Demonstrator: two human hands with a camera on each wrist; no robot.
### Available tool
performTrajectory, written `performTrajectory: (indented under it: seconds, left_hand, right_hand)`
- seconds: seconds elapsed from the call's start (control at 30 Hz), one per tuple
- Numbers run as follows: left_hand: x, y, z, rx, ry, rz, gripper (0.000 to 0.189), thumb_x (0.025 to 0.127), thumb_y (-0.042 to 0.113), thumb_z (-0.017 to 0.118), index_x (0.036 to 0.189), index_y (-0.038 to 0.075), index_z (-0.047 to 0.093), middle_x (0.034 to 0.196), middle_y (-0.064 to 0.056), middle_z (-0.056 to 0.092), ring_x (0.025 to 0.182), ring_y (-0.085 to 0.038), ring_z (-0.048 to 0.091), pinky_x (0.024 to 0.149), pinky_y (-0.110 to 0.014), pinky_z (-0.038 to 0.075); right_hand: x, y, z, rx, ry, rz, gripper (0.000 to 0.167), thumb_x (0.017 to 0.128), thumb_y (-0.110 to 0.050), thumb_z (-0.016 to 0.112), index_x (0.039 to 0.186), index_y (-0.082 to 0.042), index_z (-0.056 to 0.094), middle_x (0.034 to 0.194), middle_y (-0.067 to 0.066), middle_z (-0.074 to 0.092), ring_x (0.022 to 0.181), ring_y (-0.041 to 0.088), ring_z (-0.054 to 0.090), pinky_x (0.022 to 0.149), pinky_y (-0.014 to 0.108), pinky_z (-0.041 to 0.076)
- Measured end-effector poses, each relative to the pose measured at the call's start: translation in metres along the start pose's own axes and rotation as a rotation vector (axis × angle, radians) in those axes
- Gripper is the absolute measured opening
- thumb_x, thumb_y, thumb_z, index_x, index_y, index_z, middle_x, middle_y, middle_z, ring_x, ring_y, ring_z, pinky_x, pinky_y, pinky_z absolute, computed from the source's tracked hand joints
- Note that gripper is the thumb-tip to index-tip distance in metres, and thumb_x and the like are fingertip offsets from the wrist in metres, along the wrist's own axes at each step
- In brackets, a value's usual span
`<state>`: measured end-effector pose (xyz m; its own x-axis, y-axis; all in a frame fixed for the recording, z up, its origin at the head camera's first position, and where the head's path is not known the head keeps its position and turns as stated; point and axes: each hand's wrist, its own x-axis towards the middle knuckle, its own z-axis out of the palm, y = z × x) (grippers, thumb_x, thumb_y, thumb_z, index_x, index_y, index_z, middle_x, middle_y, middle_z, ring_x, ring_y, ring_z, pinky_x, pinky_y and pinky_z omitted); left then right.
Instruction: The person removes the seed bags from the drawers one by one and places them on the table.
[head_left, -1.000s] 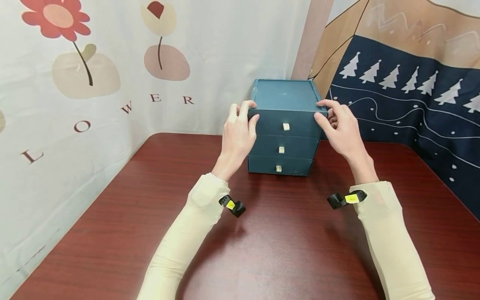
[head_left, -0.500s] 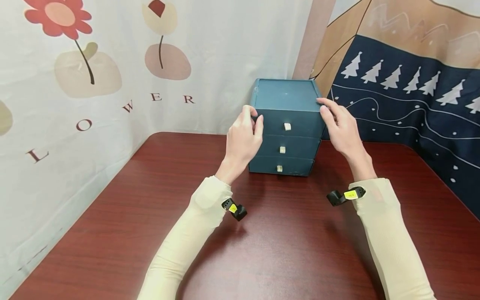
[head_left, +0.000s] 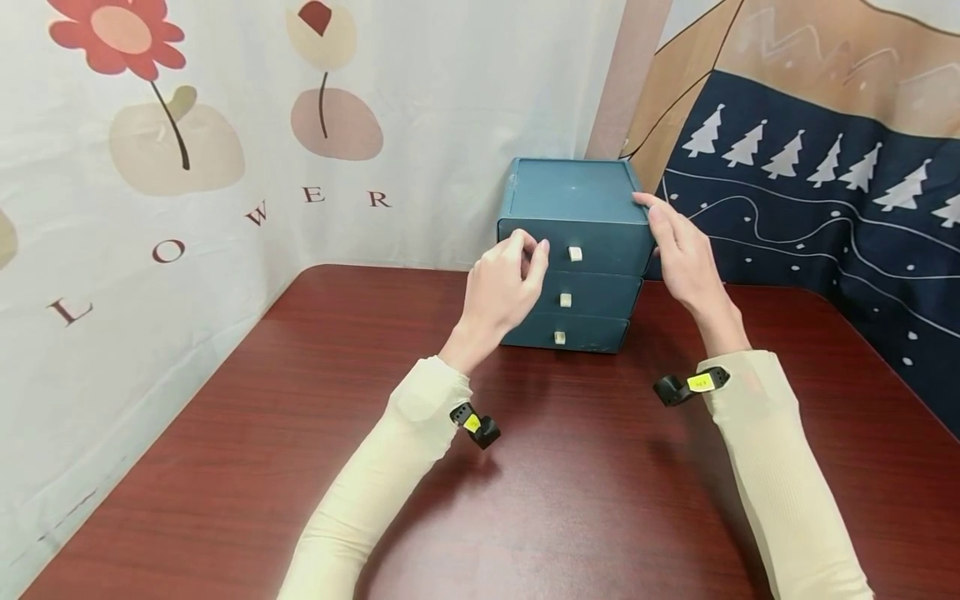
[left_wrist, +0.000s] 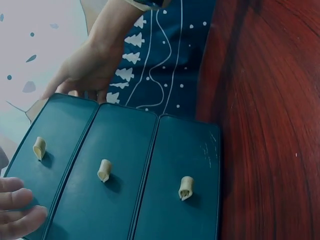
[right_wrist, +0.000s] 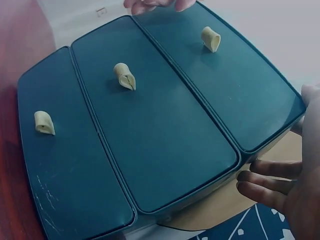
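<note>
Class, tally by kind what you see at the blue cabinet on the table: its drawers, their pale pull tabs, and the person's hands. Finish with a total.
Drawers: 3
Pale pull tabs: 3
Left hand plus right hand: 2
Total: 8

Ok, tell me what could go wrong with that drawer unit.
With the right hand at only one side of the blue drawer unit, a pull from the front might twist it or drag it across the table. The left hand, in front of the top drawer, could slip off its small handle when pulling.
</note>
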<state>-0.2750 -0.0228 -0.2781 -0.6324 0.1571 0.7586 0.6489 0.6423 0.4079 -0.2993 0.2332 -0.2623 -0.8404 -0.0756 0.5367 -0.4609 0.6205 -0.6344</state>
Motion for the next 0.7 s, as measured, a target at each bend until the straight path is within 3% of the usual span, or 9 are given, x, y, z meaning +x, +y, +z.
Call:
performTrajectory:
  seconds: [0.2, 0.43, 0.7]
  left_hand:
    - [0.0, 0.005, 0.003, -0.037, -0.082, -0.018, 0.026, 0.105, 0.029, 0.052, 0.095, 0.01, 0.065, 0.071, 0.001, 0.057, 0.062, -0.011, 0.052, 0.056, -0.031, 0.044]
    - [-0.001, 0.011, 0.009, -0.096, -0.181, -0.1, 0.031, 0.105, 0.036, 0.051, 0.098, 0.012, 0.069, 0.07, 0.003, 0.057, 0.064, -0.011, 0.053, 0.057, -0.029, 0.043]
    - [-0.001, 0.018, 0.016, -0.148, -0.248, -0.179, 0.041, 0.107, 0.046, 0.044, 0.099, 0.014, 0.07, 0.069, 0.006, 0.062, 0.064, -0.007, 0.057, 0.061, -0.03, 0.045]
  right_hand:
    - [0.001, 0.001, 0.0, 0.021, -0.001, 0.006, 0.053, 0.108, -0.052, 0.027, 0.153, -0.03, 0.045, 0.156, 0.002, 0.043, 0.117, 0.029, 0.05, 0.086, 0.038, 0.04]
    - [0.004, 0.001, 0.0, 0.001, -0.01, 0.0, 0.056, 0.108, -0.051, 0.023, 0.152, -0.026, 0.046, 0.154, 0.006, 0.046, 0.112, 0.032, 0.051, 0.086, 0.041, 0.039]
    - [0.005, 0.002, -0.001, 0.024, -0.038, 0.024, 0.058, 0.107, -0.054, 0.021, 0.154, -0.029, 0.044, 0.157, 0.004, 0.041, 0.128, 0.03, 0.047, 0.096, 0.053, 0.042]
